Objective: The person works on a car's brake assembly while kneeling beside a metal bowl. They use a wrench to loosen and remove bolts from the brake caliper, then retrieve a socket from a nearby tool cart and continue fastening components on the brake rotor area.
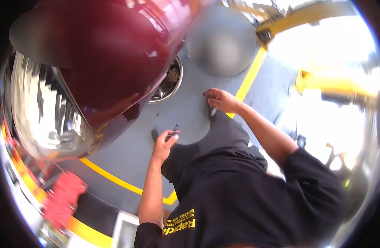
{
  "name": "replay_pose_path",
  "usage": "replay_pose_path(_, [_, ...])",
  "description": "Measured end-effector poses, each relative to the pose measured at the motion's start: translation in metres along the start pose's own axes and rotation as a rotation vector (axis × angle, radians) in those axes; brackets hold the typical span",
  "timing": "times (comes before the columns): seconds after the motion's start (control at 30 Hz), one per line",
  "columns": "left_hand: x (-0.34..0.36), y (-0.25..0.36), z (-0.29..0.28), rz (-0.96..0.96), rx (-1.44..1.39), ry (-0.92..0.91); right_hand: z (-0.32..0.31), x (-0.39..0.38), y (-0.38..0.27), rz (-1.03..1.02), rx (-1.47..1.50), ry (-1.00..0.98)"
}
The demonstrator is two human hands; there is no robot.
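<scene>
Left hand is pinched shut around a small dark tool, held over the grey floor next to the dark red car body. Right hand is curled closed on a small silvery piece, just above the dark trouser knee, well clear of the chrome wheel.

Car to the left, hands over the floor

The left hand is beside the car; the right hand lies further right, near the floor line, wheel between car and hands.

I see grey floor, yellow painted line crossing it below the dark red car, wheel resting beside it
</scene>
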State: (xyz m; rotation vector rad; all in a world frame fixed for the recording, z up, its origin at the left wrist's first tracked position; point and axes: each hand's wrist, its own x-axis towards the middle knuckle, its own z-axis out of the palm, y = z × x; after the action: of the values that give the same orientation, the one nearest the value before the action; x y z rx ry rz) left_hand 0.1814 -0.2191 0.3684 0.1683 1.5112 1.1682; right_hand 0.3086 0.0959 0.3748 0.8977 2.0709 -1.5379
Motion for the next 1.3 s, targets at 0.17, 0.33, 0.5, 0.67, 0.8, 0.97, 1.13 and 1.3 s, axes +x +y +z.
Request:
replay_pose_path(0.17, [0.057,-0.037,0.074,0.137,-0.244,0.186,-0.046,0.051,-0.022,-0.279,-0.607,-0.249])
replay_pose_path(0.33, [0.103,-0.064,0.104,0.246,-0.342,0.346,-0.032,0.134,-0.054,-0.445,-1.039,-0.388])
replay_pose_path(0.5, [0.161,-0.126,0.076,0.376,-0.438,0.502,0.021,0.188,-0.104,-0.819,-1.092,-0.296])
replay_pose_path(0.67, [0.239,-0.182,0.066,0.492,-0.383,0.641,0.040,0.319,-0.074,-1.261,-1.809,-0.117])
replay_pose_path(0.8, [0.305,-0.192,-0.002,0.606,-0.399,0.759,0.077,0.352,-0.091,-1.102,-1.595,-0.173])
replay_pose_path(0.97, [0.347,-0.157,-0.050,0.694,-0.461,0.823,0.080,0.379,-0.101,-1.006,-1.801,-0.321])
replay_pose_path(1.13, [0.364,-0.144,-0.063,0.722,-0.298,0.772,0.083,0.404,-0.100,-1.009,-2.121,-0.393])
replay_pose_path(1.3, [0.385,-0.160,-0.073,0.744,-0.447,0.688,0.085,0.404,-0.101,-0.851,-2.040,-0.316])
